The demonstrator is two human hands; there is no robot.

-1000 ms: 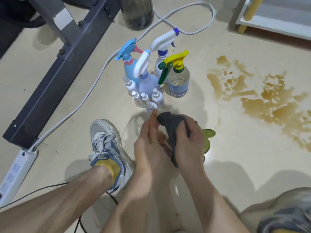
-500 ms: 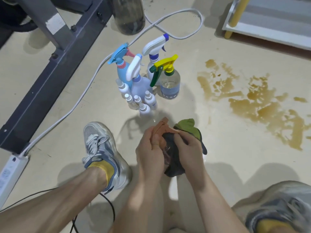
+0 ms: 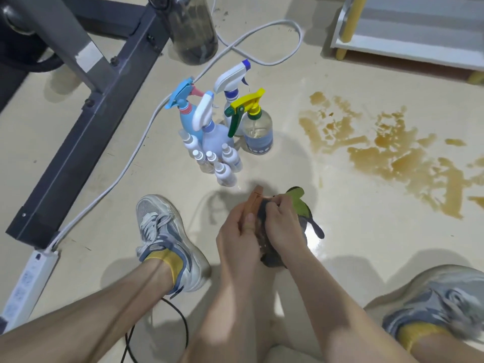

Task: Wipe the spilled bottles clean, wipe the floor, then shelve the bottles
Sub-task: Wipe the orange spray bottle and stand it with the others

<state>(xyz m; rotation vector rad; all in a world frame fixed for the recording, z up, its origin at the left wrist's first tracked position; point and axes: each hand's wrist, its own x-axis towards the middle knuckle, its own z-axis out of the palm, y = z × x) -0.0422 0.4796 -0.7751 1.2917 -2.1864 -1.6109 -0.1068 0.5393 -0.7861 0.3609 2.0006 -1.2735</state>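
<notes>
1. Gripping one bottle low over the floor, just short of the cluster of standing bottles. Left hand with its grip closed round the orange trigger and neck; right hand with its grip pinching the cloth against the bottle's side. Cannot see most of that side, hidden under cloth and fingers.
2. Likely to slip if wet: rubbing force from the right against a slick neck could twist it out of the left grip and drop it.
3. Easy to squeeze the trigger by accident with the left fingers wrapped so close; would spray onto cloth or floor.
4. Risky to push the cloth or an elbow forward. Packed tight, that cluster, with the small ones nearest, so one knock could topple several.
5. Worth watching the brown spill to the right, not yet wiped: sliding the right shoe into it would track it wider.
6. Worth keeping any liquid off the cable running past the cluster, and off the power strip at far left.
7. Well apart from the shelf at top right, so carrying damp bottles there invites drips or a fumble.
</notes>
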